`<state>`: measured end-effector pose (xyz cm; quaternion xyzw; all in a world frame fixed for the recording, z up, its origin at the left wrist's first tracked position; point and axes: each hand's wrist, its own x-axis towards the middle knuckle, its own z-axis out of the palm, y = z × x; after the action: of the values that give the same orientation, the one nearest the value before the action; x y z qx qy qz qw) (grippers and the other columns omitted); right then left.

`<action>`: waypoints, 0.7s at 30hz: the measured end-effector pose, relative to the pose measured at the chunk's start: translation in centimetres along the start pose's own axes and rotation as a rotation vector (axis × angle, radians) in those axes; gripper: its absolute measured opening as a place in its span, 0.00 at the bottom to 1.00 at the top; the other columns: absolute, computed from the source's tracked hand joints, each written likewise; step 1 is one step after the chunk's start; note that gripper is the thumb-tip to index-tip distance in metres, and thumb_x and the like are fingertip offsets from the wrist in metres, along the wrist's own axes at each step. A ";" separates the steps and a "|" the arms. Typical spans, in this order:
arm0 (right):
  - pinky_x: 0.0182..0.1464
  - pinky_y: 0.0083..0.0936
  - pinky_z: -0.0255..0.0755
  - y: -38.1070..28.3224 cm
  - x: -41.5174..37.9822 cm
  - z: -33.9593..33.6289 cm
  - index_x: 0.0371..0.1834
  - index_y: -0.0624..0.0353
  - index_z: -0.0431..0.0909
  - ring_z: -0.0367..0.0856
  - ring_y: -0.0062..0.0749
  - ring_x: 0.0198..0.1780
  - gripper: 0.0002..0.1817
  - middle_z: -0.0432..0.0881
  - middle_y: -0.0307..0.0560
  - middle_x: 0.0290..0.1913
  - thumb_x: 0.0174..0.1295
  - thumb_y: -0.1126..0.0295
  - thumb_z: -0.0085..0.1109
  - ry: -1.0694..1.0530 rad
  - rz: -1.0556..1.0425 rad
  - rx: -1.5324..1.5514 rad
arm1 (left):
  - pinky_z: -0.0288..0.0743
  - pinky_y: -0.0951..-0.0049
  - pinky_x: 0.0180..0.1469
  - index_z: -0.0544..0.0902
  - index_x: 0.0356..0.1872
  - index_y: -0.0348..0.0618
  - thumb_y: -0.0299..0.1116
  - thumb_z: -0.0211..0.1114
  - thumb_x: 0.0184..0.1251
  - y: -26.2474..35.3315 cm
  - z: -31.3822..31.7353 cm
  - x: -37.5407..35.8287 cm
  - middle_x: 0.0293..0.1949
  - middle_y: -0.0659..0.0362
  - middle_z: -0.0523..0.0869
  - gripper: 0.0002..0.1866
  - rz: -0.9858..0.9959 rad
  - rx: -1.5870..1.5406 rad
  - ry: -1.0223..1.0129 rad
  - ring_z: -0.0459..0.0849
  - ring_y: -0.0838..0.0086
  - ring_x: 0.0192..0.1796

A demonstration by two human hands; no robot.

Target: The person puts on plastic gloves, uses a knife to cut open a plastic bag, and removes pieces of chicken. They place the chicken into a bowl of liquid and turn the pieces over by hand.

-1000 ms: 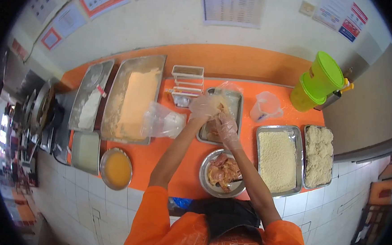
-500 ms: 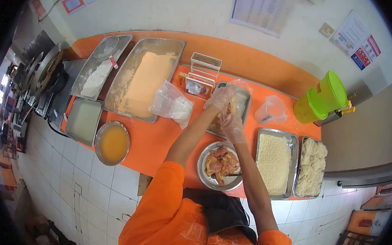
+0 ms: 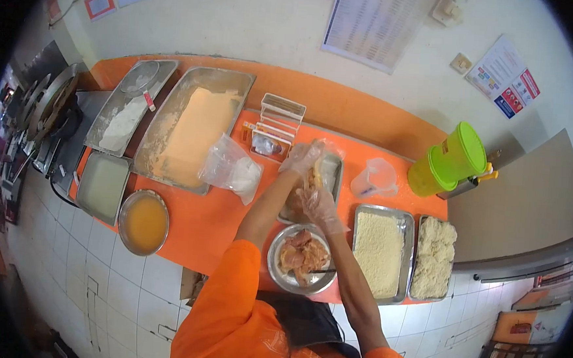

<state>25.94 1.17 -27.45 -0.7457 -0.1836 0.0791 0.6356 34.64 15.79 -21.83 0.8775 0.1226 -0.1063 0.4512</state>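
In clear plastic gloves, my left hand (image 3: 301, 159) and my right hand (image 3: 319, 206) are both closed around a pale, raw-looking chicken piece (image 3: 314, 177). My left hand has its far end and my right hand its near end, over a metal tray (image 3: 333, 172). My fingers hide part of the piece and of the tray. Nearer my body is a round metal bowl (image 3: 275, 270) of raw chicken pieces (image 3: 303, 253), with a dark handle sticking out on its right.
Left are a clear plastic bag (image 3: 231, 169), a tray of orange-tinted flour (image 3: 194, 131), white flour (image 3: 124, 124), cloudy liquid (image 3: 102, 184) and an orange-liquid bowl (image 3: 145, 223). Right are a clear jug (image 3: 374, 178), crumb tray (image 3: 378, 253), coated pieces (image 3: 434, 257) and green tubs (image 3: 445, 162).
My view has shifted, so the table appears farther left and slightly lower. Both hands stay on the chicken piece over the tray, with small changes in finger position.
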 end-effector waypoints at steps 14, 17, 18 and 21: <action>0.44 0.45 0.75 -6.5 1.7 -3.5 0.46 0.58 0.79 0.81 0.52 0.43 0.10 0.82 0.59 0.42 0.63 0.73 0.55 -0.042 -0.463 -0.909 | 0.72 0.64 0.65 0.81 0.60 0.49 0.37 0.55 0.69 3.0 -3.0 -4.4 0.59 0.51 0.82 0.20 0.922 0.304 -0.046 0.77 0.57 0.63; 0.57 0.45 0.71 -5.3 3.4 -2.5 0.52 0.57 0.78 0.80 0.44 0.52 0.14 0.83 0.55 0.49 0.66 0.71 0.51 -0.394 -0.775 -1.773 | 0.74 0.63 0.63 0.82 0.54 0.48 0.30 0.56 0.66 2.2 -1.8 -3.8 0.55 0.53 0.84 0.16 0.903 0.182 0.014 0.80 0.58 0.59; 0.62 0.44 0.70 -3.7 4.3 -2.1 0.54 0.57 0.78 0.79 0.42 0.56 0.15 0.83 0.54 0.51 0.67 0.69 0.50 -0.430 -0.831 -1.867 | 0.75 0.61 0.61 0.82 0.50 0.46 0.30 0.57 0.67 -0.2 0.1 -1.9 0.52 0.53 0.85 0.13 0.951 0.025 0.057 0.81 0.58 0.56; 0.72 0.37 0.64 8.5 5.4 -0.3 0.66 0.51 0.73 0.68 0.40 0.72 0.22 0.72 0.49 0.70 0.72 0.59 0.46 -0.353 -0.579 -1.252 | 0.78 0.58 0.56 0.82 0.46 0.43 0.32 0.56 0.68 -3.1 2.6 -1.3 0.49 0.53 0.86 0.11 0.952 0.099 0.128 0.84 0.56 0.51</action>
<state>32.49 1.83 -35.07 -0.8681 -0.4855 -0.0936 0.0439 32.28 15.22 -25.32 0.8614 -0.2706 0.1605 0.3988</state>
